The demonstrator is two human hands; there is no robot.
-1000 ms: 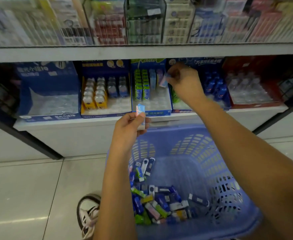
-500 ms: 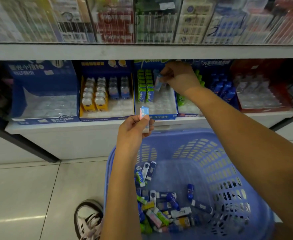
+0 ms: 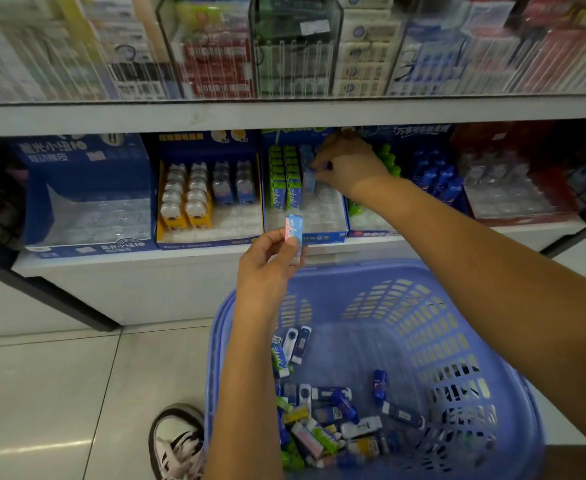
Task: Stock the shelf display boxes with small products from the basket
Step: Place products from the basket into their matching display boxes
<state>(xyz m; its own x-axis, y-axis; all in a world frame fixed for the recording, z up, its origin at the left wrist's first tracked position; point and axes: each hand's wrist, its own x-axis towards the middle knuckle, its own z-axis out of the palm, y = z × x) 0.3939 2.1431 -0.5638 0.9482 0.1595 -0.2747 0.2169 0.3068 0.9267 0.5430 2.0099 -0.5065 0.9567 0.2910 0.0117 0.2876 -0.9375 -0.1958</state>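
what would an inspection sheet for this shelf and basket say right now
surface: white shelf carrying a row of display boxes
job's things: middle display box partly filled with green erasers; blue basket with loose small products at its bottom
clutter: nothing seen
hands: right hand pinches a light-blue eraser over the middle box; left hand holds a pink-and-blue eraser before the shelf edge
cables: nothing seen
surroundings: tiled floor, a shoe, upper shelf of packaged goods
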